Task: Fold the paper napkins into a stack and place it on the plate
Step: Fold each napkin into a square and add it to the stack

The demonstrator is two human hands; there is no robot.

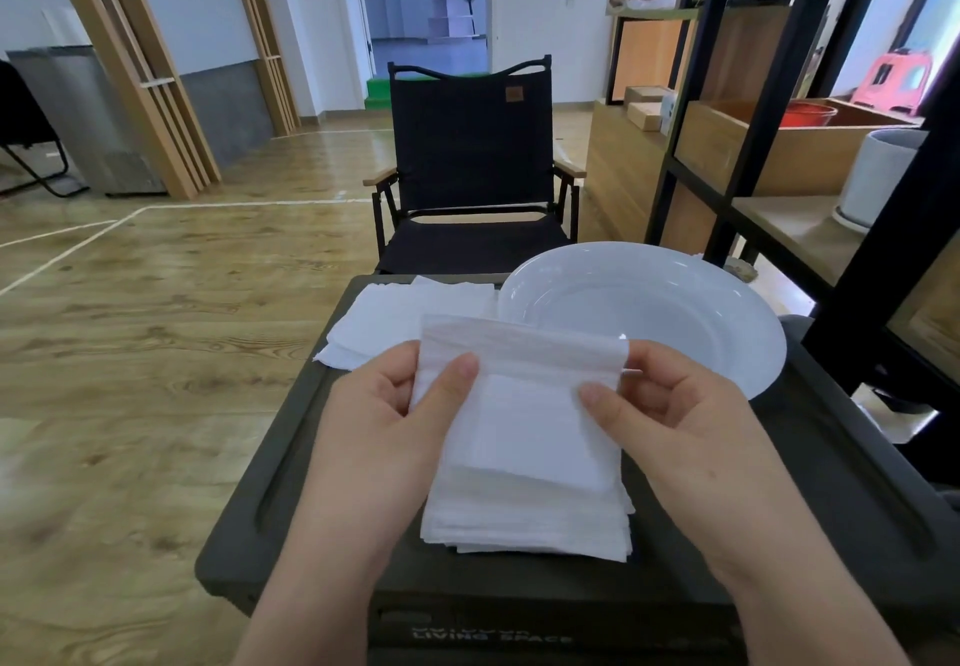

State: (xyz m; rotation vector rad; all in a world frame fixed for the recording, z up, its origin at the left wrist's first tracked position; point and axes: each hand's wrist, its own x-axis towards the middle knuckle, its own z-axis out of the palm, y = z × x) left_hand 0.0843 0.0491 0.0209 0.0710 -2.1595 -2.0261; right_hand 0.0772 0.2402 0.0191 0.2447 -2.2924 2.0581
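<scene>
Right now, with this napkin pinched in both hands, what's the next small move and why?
Probably lower the napkin flat onto the stack just beneath it. The left hand and right hand pinch its side edges, it looks already folded, and the plate holds no napkins yet, so the stack seems unfinished.

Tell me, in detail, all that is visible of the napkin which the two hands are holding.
The held napkin is white, thin, soft-looking paper with a faint embossed band near its top edge. It is being folded: the upper part looks translucent, the lower part denser, as if doubled. The left hand pinches its left edge, the right hand its right edge. It hangs over the folded stack on the dark table, its lower edge seeming to meet the stack, beside the white plate.
</scene>
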